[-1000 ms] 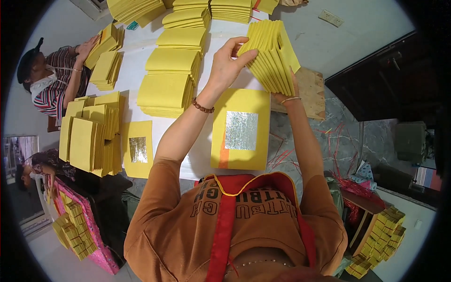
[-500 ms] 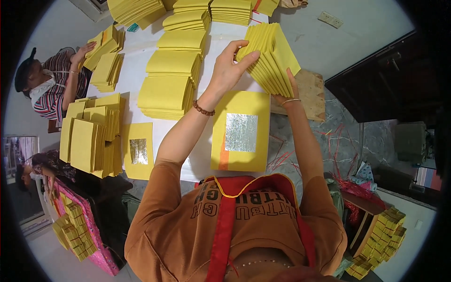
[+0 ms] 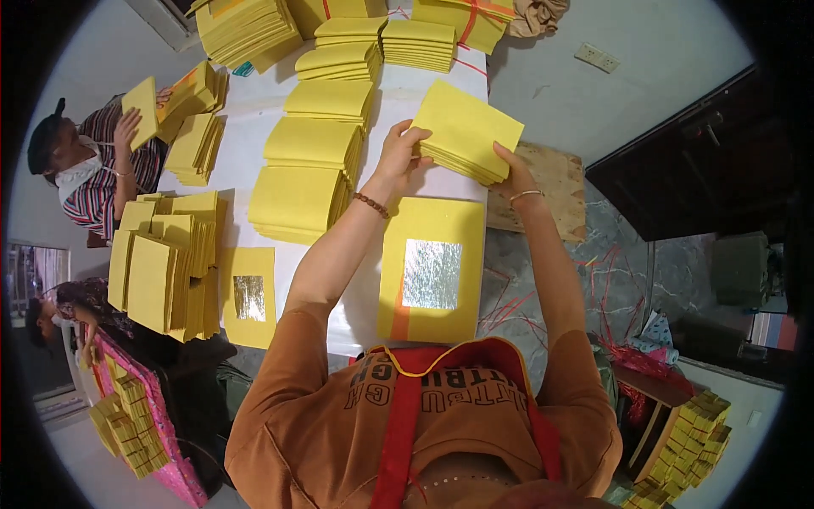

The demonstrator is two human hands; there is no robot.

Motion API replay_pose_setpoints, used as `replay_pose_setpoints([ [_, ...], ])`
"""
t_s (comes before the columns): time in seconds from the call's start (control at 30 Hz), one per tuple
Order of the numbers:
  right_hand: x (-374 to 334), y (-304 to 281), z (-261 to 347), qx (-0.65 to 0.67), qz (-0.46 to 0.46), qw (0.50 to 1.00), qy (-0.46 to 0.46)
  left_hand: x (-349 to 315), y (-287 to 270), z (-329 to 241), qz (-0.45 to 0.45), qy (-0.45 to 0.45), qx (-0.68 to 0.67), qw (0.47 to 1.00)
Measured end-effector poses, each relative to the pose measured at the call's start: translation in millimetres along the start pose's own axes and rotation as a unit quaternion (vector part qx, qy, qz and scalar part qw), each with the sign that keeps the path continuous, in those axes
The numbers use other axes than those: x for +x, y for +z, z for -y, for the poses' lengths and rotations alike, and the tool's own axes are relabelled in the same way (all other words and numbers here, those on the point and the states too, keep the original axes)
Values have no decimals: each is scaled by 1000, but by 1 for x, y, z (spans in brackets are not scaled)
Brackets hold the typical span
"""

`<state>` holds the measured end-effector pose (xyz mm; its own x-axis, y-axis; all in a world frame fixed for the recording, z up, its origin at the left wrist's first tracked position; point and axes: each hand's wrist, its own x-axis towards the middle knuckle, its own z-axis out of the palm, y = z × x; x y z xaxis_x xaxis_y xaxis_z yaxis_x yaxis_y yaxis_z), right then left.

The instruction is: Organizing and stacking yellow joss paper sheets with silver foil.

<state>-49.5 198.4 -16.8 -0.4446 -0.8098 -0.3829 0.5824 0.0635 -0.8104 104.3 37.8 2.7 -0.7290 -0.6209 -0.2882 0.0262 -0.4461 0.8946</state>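
Both my hands hold a stack of folded yellow paper (image 3: 471, 127) above the far right of the table. My left hand (image 3: 400, 153) grips its left end, thumb on top and fingers partly hidden beneath. At the right end, my right hand (image 3: 515, 174) has its thumb on the upper face, the other fingers mostly out of sight. Nearer to me lies a flat pile of yellow paper (image 3: 428, 216) with a silver foil square (image 3: 432, 273) and an orange strip on top. Left of my left forearm, folded yellow stacks (image 3: 298, 197) run in a row away from me.
A yellow sheet with a silver square (image 3: 248, 327) lies beside an upright yellow cluster (image 3: 157, 276). Across the left edge, a person in a striped top (image 3: 93, 182) handles yellow paper. Beyond the table's right edge stand a wooden board (image 3: 547, 191) and red strips on the floor.
The stack has gone from upright and fanned to flatter and squared, its broad face now upward. My left hand has closed onto its end. The striped-top person has lifted a yellow bundle.
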Motion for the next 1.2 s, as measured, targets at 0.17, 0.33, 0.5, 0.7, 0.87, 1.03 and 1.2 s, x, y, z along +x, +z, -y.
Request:
replay_pose_setpoints([
  [0.17, 42, -11, 2, -5, -14, 1000, 4, 18, -1, 2, -5, -10, -1, 1000],
  [0.33, 106, 1, 22, 92, -20, 996, 10, 4, -9, 2, -39, 39, 73, 996],
  [0.5, 177, 18, 34, 166, 32, 985, 43, -21, -17, 12, 7, 5, 60, 998],
  [0.7, 241, 20, 30, 58, 2, 995, 79, -29, -30, 24, 40, -43, -18, 998],
  [0.87, 256, 28, 26, 47, 2, 997, 64, -30, -34, 24, 61, -29, 24, 997],
  [1.03, 264, 24, 28, 45, 15, 996, 77, -29, -29, 28, 79, -32, 38, 996],
  [1.2, 260, 25, 28, 64, 4, 993, 100, -29, -33, 28, 89, -35, 47, 994],
])
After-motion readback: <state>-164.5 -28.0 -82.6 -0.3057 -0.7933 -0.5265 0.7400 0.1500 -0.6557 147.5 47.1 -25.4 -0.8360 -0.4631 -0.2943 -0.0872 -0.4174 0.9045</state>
